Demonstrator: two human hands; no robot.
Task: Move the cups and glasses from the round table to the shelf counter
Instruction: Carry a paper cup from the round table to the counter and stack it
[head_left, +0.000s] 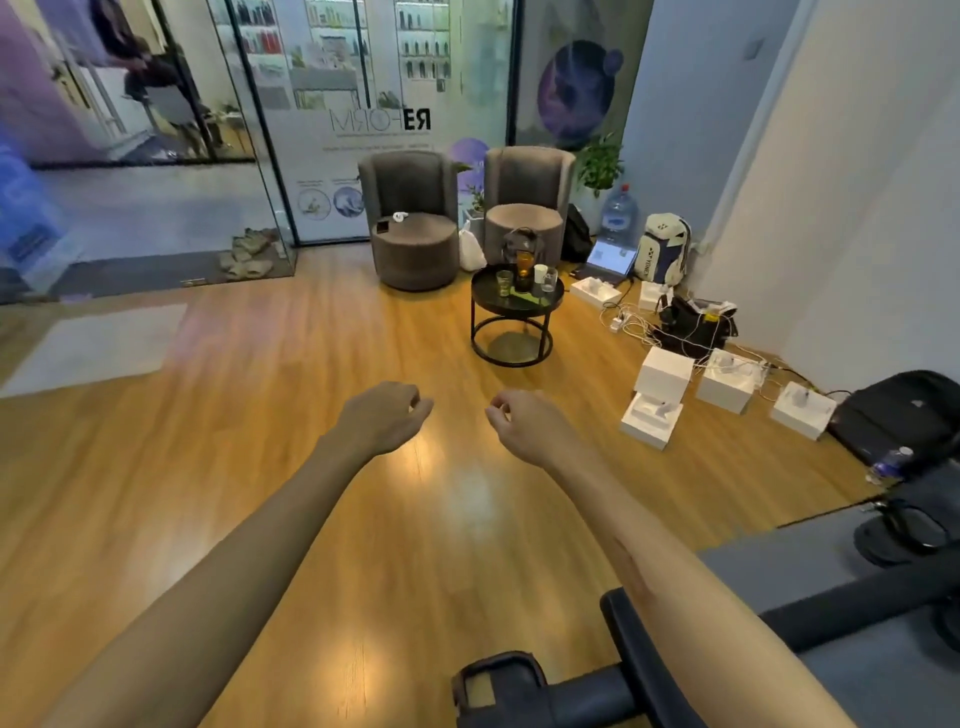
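A small black round table (488, 304) stands on the wooden floor ahead, in front of two armchairs. On it sit a clear glass (503, 283) at the left, an amber glass (524, 264) in the middle, a white cup (541, 273) and another clear glass (549, 280) at the right. My left hand (387, 418) and my right hand (524, 423) are stretched out in front of me, well short of the table. Both have loosely curled fingers and hold nothing. The shelf counter is not in view.
Two grey armchairs (413, 228) stand behind the table. White boxes (662, 376), cables, a laptop and bags lie on the floor at the right. A dark exercise machine (628, 644) sits close at the bottom right. Glass walls close off the left.
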